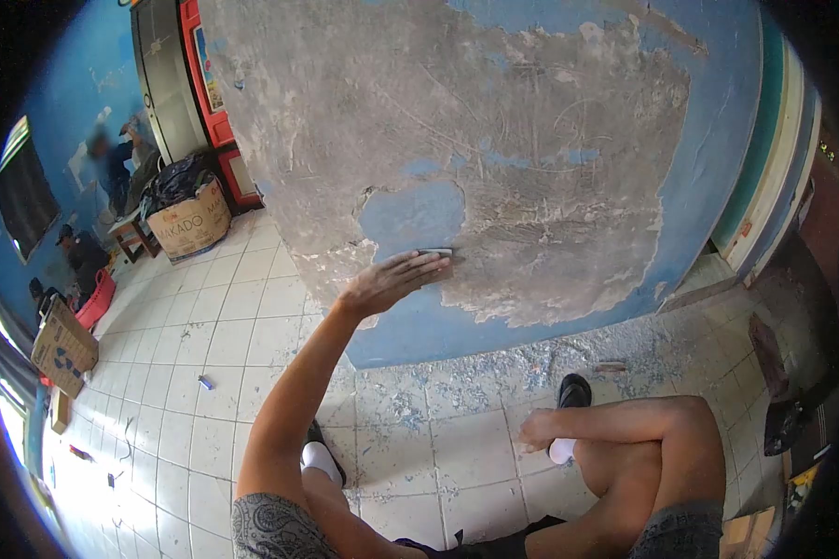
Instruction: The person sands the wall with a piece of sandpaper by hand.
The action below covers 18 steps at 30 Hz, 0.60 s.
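Note:
My left hand [399,281] is stretched out against the wall, fingers together over a small flat scraper [437,252]. Only the scraper's pale end shows beyond my fingers; the rest is hidden. The scraper is at the lower edge of a blue paint patch [415,216], with bare grey plaster [550,219] around it. Low over my right leg, my right hand [537,429] hangs beside the ankle, its fingers loosely curled. Nothing shows in it. Paint flakes [475,382] litter the tiles at the wall's foot.
A flat brown piece [610,367] lies among the flakes. Further left are a cardboard box [191,221] with black bags, a second box [63,347] and a pink basket [96,298]. Two people are near the far blue wall. A doorway frame [764,158] stands right.

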Tool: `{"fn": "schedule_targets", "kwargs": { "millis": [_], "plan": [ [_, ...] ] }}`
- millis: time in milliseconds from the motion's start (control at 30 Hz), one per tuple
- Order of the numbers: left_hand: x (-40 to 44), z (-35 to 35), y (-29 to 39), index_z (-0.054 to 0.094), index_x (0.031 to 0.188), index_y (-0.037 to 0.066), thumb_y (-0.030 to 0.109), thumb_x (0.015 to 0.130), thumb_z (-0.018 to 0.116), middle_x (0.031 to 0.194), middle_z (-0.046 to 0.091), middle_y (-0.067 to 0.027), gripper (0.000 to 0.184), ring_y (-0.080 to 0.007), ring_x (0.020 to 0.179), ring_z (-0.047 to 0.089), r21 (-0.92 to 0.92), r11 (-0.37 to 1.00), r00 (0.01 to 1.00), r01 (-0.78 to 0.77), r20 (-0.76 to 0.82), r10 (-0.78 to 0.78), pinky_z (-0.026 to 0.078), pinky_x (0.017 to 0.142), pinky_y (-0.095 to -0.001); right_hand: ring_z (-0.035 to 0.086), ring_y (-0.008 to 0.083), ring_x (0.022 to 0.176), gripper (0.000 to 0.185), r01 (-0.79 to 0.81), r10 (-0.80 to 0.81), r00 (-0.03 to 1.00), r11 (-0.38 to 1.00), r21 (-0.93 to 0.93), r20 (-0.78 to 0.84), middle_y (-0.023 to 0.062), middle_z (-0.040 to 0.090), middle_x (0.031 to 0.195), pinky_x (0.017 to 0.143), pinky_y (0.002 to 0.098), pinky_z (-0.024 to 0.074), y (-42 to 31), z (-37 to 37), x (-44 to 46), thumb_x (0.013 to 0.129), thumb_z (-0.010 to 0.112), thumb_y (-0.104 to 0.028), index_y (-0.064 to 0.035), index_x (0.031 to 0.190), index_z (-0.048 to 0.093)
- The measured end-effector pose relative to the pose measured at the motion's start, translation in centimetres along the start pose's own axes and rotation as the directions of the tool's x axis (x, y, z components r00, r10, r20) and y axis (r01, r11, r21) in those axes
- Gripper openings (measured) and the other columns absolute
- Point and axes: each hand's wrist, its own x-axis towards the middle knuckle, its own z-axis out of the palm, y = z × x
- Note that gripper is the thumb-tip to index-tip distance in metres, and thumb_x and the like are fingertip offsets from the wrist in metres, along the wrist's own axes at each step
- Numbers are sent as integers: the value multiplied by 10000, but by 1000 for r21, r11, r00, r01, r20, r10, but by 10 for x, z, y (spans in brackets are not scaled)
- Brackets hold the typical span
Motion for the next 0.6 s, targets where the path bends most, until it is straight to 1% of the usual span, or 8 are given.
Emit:
{"fn": "schedule_targets", "kwargs": {
  "millis": [33, 67, 167, 267, 367, 467, 567, 600],
  "plan": [
    [-4, 6, 2, 167, 1586, 125, 121, 988, 424, 1660, 152, -47, 651, -201, 1513, 201, 33, 997, 998, -69, 4, 69, 164, 1255, -382, 701, 390, 905, 430, 5, -5, 1000, 1000, 5, -23, 182, 728, 954, 738, 528, 563, 2, -1, -2, 908, 568, -460, -74, 1044, 701],
    [4, -6, -11, 117, 1591, 132, 136, 987, 430, 1666, 116, -44, 680, -200, 1518, 181, 315, 948, 999, -43, 31, 35, 129, 1260, -383, 701, 389, 897, 425, 14, -14, 999, 1000, 16, -45, 181, 727, 944, 733, 528, 564, 1, -1, -5, 908, 568, -458, -74, 1035, 698],
    [15, -38, -49, 220, 1569, 73, 66, 970, 416, 1654, 181, -62, 631, -215, 1520, 182, -273, 914, 949, 299, -20, -316, 142, 1253, -406, 700, 387, 872, 416, 59, -53, 989, 997, 41, -140, 172, 724, 912, 715, 532, 561, 7, 21, 4, 906, 569, -456, -72, 1013, 687],
    [11, -32, -36, 267, 1553, 47, 22, 951, 404, 1645, 219, -67, 617, -225, 1518, 194, -300, 882, 920, 364, -32, -390, 157, 1250, -397, 700, 378, 846, 420, 68, -55, 977, 996, 56, -207, 159, 720, 885, 694, 540, 556, 8, 26, 1, 902, 562, -469, -73, 981, 678],
    [-8, 8, -8, 243, 1565, 78, 49, 963, 427, 1645, 219, -49, 631, -227, 1514, 205, -289, 957, 996, 11, 91, 16, 159, 1252, -399, 701, 369, 842, 429, 49, -41, 981, 998, 35, -190, 154, 719, 882, 686, 544, 553, 13, 19, 2, 905, 552, -482, -77, 972, 675],
    [6, -20, -27, 223, 1573, 92, 76, 953, 466, 1646, 216, -45, 666, -222, 1510, 215, 222, 974, 999, 42, -21, -38, 180, 1248, -400, 703, 362, 849, 438, 28, -26, 992, 1000, 13, -127, 153, 720, 891, 687, 545, 553, 16, 26, 9, 910, 540, -492, -81, 976, 675],
    [15, -40, -47, 219, 1572, 87, 106, 950, 490, 1647, 213, -38, 679, -214, 1506, 227, -245, 895, 920, 373, -27, -391, 196, 1245, -381, 702, 355, 831, 424, 39, -37, 991, 999, 11, -126, 143, 721, 875, 676, 539, 546, 5, 22, 0, 915, 539, -484, -87, 967, 677],
    [11, -30, -43, 215, 1573, 84, 124, 959, 488, 1648, 211, -32, 673, -198, 1501, 239, -240, 901, 922, 362, -53, -384, 206, 1242, -377, 701, 353, 821, 416, 42, -42, 989, 999, -1, -141, 139, 721, 866, 671, 535, 543, 5, 14, -5, 916, 540, -479, -89, 961, 678]
  ]
}}
